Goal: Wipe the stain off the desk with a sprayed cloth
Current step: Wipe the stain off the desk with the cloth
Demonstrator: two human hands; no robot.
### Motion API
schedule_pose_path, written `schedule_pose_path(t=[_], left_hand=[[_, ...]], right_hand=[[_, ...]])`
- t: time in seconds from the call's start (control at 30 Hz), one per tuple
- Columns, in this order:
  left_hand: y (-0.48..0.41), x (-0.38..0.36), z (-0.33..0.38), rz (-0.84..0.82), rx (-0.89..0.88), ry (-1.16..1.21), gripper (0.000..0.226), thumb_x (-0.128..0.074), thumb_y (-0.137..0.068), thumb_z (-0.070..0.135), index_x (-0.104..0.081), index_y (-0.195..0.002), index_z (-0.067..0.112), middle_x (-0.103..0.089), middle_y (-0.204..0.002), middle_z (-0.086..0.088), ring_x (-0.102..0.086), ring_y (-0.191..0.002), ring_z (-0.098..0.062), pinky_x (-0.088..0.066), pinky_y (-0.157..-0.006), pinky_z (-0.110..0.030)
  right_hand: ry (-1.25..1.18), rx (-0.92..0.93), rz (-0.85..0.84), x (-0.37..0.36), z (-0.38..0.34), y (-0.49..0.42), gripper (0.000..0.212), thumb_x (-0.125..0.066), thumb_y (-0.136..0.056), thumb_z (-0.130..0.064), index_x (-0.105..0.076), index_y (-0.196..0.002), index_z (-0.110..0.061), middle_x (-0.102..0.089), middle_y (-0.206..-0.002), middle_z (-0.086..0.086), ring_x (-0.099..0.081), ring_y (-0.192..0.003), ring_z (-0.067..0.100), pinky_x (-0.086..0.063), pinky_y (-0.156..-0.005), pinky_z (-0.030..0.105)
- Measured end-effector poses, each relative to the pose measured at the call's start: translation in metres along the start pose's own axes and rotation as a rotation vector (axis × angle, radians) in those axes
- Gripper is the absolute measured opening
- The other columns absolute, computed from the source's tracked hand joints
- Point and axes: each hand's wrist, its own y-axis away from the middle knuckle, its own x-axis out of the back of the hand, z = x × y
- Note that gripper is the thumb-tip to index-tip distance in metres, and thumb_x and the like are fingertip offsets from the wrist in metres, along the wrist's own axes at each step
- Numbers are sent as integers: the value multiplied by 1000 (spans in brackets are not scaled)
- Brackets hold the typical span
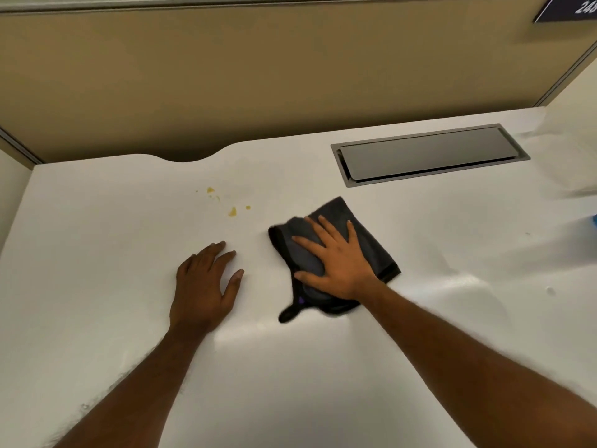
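A dark grey folded cloth [371, 240] lies on the white desk [97, 221], near its middle. My right hand [336, 263] presses flat on the cloth with fingers spread and straight. Several small yellow stain spots [232, 211] sit on the desk up and to the left of the cloth, apart from it. My left hand [206, 286] rests palm down on the bare desk to the left of the cloth, fingers relaxed, holding nothing.
A grey metal cable hatch [429, 155] is set into the desk at the back right. A tan partition wall [258, 76] stands behind the desk. A blue object [593, 221] shows at the right edge, mostly cut off.
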Motion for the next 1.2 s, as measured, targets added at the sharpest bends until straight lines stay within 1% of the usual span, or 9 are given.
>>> schedule_pose_path(t=[0.2, 0.37, 0.57, 0.67, 0.77, 0.9, 1.07, 1.13, 1.2], left_hand=[[0, 0, -1, -5, 6, 16, 54, -35, -95, 51, -59, -131, 19, -51, -146, -2, -44, -138, -19, -29, -115, -42], [2, 0, 1, 10, 15, 33, 55, -35, -94, 50, -59, -131, 17, -54, -143, -4, -47, -136, -22, -31, -114, -43], [1, 1, -2, 1, 19, 28, 52, -42, -93, 49, -62, -128, 16, -57, -139, -5, -52, -130, -24, -37, -109, -43], [-3, 5, -8, -29, -2, 6, 52, -44, -90, 50, -63, -125, 16, -57, -138, -5, -53, -128, -25, -38, -106, -42], [-6, 15, -31, -54, 11, -61, 57, -40, -88, 54, -60, -128, 18, -54, -140, -6, -50, -131, -26, -38, -106, -44], [-7, 30, -70, -35, 108, -114, 64, -38, -86, 59, -58, -130, 18, -50, -143, -9, -44, -135, -28, -34, -108, -47], [-2, 41, -94, -46, 160, -115, 71, -33, -85, 63, -53, -136, 18, -44, -148, -9, -39, -139, -28, -31, -111, -46], [1, 42, -98, -37, 150, -105, 70, -33, -86, 62, -53, -136, 18, -44, -149, -9, -39, -139, -27, -32, -112, -46], [2, 40, -100, -24, 140, -95, 68, -34, -87, 62, -54, -136, 18, -45, -149, -8, -40, -139, -27, -32, -111, -46]], right_hand=[[-2, -526, 58, 14, 55, 54, 73, -28, -81, -81, -23, -146, -48, -17, -162, -3, -6, -150, 19, 3, -110, 72], [6, -663, 9, 19, 64, -5, 79, -25, -78, -85, -20, -148, -47, -9, -164, 0, 0, -150, 24, 0, -106, 77], [-4, -439, -33, 7, 7, -62, 76, -32, -83, -77, -25, -149, -42, -13, -163, 1, -2, -150, 24, 4, -108, 73], [-133, -214, 74, -1, -23, -51, 63, -41, -83, -63, -49, -138, -34, -35, -156, 0, -21, -147, 21, -2, -115, 66], [-261, -170, 227, -2, -19, -36, 52, -47, -78, -51, -63, -122, -29, -53, -141, -1, -40, -138, 21, -16, -115, 62], [-152, -286, 179, -2, -10, -59, 54, -49, -83, -51, -52, -133, -32, -40, -152, -2, -26, -145, 20, -6, -117, 63], [-59, -310, 15, -2, -28, -112, 69, -40, -87, -68, -28, -147, -39, -18, -162, 0, -5, -150, 22, 4, -113, 67], [-77, -208, 5, -4, -45, -117, 66, -44, -87, -67, -35, -146, -38, -22, -161, -1, -9, -150, 21, 2, -115, 65], [-181, -63, 67, -4, -54, -108, 55, -53, -86, -57, -51, -136, -33, -39, -153, 0, -25, -146, 21, -9, -116, 63]])
